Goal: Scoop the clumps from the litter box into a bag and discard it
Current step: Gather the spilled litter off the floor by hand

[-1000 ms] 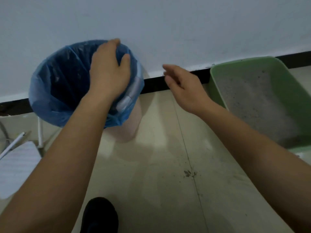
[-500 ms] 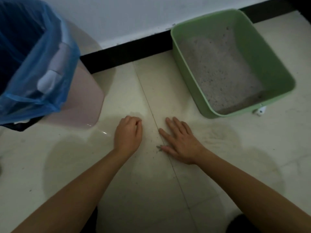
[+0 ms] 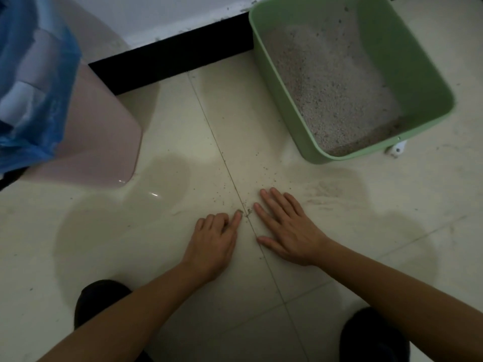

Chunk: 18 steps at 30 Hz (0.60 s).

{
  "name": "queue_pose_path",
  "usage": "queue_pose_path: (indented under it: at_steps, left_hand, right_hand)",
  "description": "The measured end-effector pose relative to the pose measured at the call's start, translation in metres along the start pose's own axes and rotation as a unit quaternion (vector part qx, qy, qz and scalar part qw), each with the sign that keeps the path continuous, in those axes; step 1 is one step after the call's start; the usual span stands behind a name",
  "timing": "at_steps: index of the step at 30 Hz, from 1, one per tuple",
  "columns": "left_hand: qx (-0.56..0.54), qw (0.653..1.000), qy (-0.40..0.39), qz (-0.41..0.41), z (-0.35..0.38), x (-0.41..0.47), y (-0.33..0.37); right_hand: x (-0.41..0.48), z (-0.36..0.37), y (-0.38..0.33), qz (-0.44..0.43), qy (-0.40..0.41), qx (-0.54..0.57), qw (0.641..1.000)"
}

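The person is crouched over the pale floor tiles [image 3: 183, 142], both hands down on either side of a tile seam [image 3: 222, 152]. The left hand [image 3: 213, 241] is loosely clenched, knuckles tucked under, with only the forefinger stretched out to touch the floor. Its tip sits just beside a small pinch of spilled litter crumbs [image 3: 248, 212] on the seam. The right hand [image 3: 287, 226] lies released and flat, fingers straight and pressed to the tile, just right of the same crumbs.

The green litter box [image 3: 277, 74] stands far right, well apart from the hands, with grey litter [image 3: 332, 82] banked inside. At the far left is a pink bin [image 3: 104, 126] lined with the blue bag [image 3: 39, 100]. A small white object [image 3: 397, 148] lies against the box's near corner. Two dark shoes [image 3: 102, 296] show near the bottom.
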<state>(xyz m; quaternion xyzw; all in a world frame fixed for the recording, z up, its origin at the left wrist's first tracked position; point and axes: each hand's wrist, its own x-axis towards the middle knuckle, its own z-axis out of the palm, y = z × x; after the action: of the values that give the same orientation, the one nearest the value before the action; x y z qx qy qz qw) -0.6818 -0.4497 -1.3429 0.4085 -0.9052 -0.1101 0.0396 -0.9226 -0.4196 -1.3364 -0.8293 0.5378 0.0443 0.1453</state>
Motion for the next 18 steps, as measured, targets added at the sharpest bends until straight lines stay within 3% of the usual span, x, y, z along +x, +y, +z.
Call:
queue_pose_path:
  at_steps: [4, 8, 14, 18]
  left_hand:
    - [-0.012, 1.0, 0.003, 0.015, -0.002, 0.002, -0.006]
    - [-0.026, 0.997, 0.011, -0.067, -0.009, 0.005, -0.021]
    - [-0.054, 0.986, 0.009, -0.156, -0.018, 0.013, -0.035]
    - [-0.073, 0.984, 0.013, -0.162, -0.018, 0.014, -0.035]
  right_hand:
    - [0.004, 0.002, -0.011, -0.02, 0.004, 0.011, 1.0]
    - [0.013, 0.008, -0.017, 0.0, 0.023, 0.023, 0.999]
    - [0.035, 0.007, -0.02, 0.053, 0.132, 0.092, 0.986]
    - [0.049, 0.012, -0.016, 0.038, 0.207, 0.158, 0.965]
